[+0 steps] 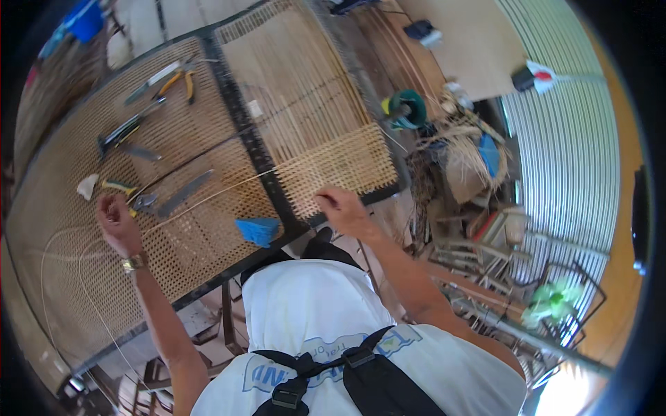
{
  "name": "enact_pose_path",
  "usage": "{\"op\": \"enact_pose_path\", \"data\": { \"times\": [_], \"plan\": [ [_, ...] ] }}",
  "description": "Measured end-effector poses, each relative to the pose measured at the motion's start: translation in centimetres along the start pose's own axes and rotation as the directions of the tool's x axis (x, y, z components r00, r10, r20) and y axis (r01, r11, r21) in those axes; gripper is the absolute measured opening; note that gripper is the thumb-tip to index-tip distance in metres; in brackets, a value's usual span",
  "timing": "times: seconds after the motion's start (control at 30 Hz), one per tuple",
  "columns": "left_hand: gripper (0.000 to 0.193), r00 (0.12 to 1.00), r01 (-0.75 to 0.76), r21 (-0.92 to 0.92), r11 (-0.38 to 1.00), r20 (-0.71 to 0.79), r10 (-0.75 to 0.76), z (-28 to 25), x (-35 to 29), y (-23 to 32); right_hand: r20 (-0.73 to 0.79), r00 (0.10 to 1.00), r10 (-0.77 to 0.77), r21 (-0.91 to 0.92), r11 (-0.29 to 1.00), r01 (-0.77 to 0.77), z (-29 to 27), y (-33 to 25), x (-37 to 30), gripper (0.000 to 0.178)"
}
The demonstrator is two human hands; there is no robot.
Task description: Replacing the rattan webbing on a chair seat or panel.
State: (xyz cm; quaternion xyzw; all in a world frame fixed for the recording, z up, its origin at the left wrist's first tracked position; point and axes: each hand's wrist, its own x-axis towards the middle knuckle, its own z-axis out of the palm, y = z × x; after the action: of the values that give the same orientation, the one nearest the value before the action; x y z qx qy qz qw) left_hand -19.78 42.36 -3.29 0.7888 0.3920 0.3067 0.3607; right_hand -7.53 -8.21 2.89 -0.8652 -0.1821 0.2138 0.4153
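Note:
A framed cane panel [333, 163] lies before me, its near part closely woven and its far part only loose parallel strands. Over its near edge is my right hand [345, 211], thumb and fingers pinched together; anything between them is too small to see. My left hand [119, 225], with a watch on the wrist, is raised at the left with its fingers curled. Whether it holds anything is hidden. Close to it are pliers [144, 202] and a yellow-and-dark handled tool [119, 186]. A long pale cane strand [208, 198] runs from the panel toward the left and loops there.
On the left cane sheet [198, 243] lie a flat blade [186, 193], a hammer [128, 128], yellow-handled pliers [189, 87] and a crumpled blue cloth [258, 231]. A green bucket [416, 111] and heaped cane scraps [465, 163] stand at the right, near stacked chair frames [479, 243].

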Motion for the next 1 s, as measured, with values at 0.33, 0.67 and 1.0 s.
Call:
{"op": "enact_pose_path", "data": {
  "times": [0.33,0.67,1.0],
  "plan": [
    [0.068,0.691,-0.308,-0.295,0.904,0.584,0.426,23.2,-27.6,21.5,-0.478,0.615,0.627,-0.086,0.663,-0.743,-7.6,23.9,-29.7,0.026],
    [0.073,0.799,-0.523,0.079,0.849,0.392,0.456,33.3,-35.0,20.3,-0.32,0.65,0.689,0.293,0.725,-0.624,-8.1,35.0,-44.3,0.021],
    [0.072,0.895,-0.391,0.231,0.891,0.32,0.31,32.1,-35.7,21.2,-0.366,0.78,0.508,0.313,0.856,-0.412,-24.9,35.5,-20.0,0.022]
  ]
}}
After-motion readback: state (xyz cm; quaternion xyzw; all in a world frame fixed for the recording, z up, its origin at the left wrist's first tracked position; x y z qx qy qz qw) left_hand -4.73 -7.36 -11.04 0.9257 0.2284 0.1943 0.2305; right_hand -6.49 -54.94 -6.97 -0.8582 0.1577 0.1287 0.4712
